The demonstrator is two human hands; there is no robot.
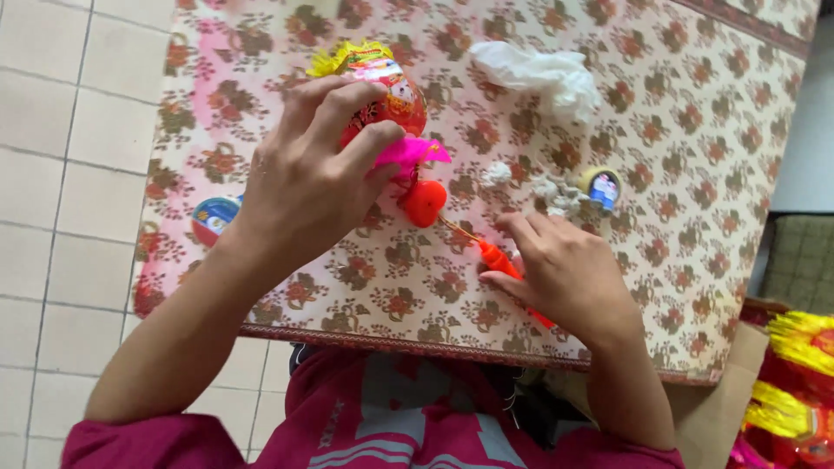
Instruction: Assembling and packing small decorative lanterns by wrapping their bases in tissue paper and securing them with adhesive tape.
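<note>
Fingers of left hand wrap red lantern from above.

A table fills most of the view, covered by a cream cloth patterned with brown and red flowers — a pink stain spreads across its near-left part. Pale square floor tiles run along one side, evenly lit by soft daylight. At the far edge stands a dark woven seat — only partly visible.
</note>
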